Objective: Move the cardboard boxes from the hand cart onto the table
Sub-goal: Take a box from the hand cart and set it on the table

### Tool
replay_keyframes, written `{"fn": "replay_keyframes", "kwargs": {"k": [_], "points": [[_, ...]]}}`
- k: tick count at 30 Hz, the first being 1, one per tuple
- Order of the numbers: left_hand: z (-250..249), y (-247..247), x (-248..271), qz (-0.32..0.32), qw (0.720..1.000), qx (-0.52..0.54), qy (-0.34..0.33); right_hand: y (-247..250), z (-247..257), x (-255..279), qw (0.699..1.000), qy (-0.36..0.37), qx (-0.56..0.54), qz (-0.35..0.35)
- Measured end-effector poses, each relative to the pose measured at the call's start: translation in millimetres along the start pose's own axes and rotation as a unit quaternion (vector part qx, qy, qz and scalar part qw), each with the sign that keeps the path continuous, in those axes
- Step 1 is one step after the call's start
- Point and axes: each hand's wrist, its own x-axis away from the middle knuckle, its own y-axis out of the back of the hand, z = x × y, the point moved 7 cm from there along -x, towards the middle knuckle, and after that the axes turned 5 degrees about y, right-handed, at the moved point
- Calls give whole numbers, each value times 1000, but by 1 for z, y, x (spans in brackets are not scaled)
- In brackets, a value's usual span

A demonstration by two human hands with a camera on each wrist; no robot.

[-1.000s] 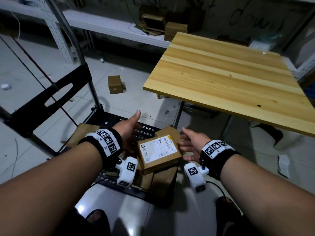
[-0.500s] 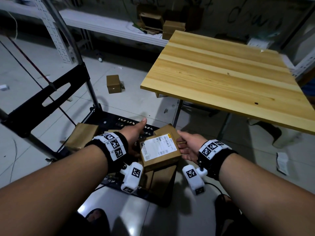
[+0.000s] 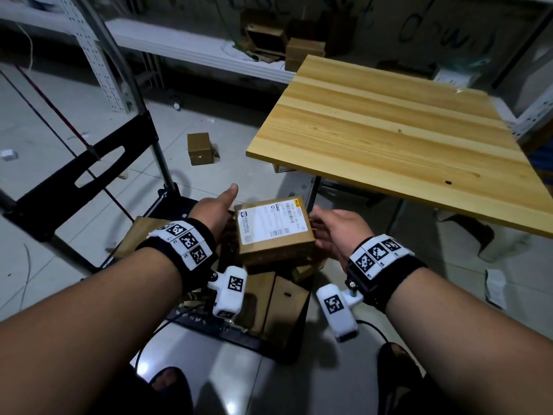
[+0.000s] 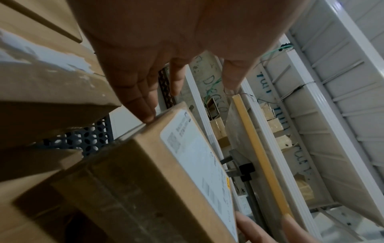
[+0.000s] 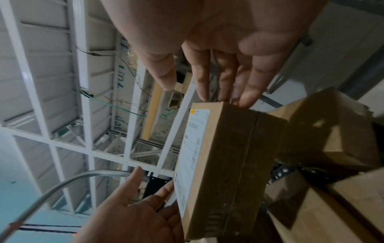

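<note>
A cardboard box with a white shipping label is held between my two hands just above the other boxes on the hand cart. My left hand presses its left side with straight fingers, thumb raised. My right hand presses the right side, its straight fingertips at the box's far edge. The labelled box shows side-on in the right wrist view. The wooden table stands to the right and higher, its near left corner close to the box.
Another brown box lies at the cart's left. A small box sits on the tiled floor beyond the cart. White shelving with more boxes runs along the back. A table leg stands just behind the held box.
Both hands closed in on the sides of the labelled box, and it has risen off the stack toward the table's height.
</note>
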Motion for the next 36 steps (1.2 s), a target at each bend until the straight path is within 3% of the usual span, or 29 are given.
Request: {"fn": "replay_keyframes", "kwargs": {"k": [4,9,16,23,30,36], "points": [[-12,-1,11,12,996,92,-4,-3,23,12,999,35,-3,-2],[-35,5,21,8,985,165,-43,-8,49,26,992,44,-120,-1],[-64,14,43,-9,969,195,-148,-15,67,46,987,68,-143,2],[-88,9,71,7,939,237,-248,3,103,61,974,177,-138,-10],[-112,-49,99,66,926,171,-331,41,119,49,950,245,-164,-101],[-124,-81,104,96,904,88,-408,70,126,43,934,257,-216,-121]]}}
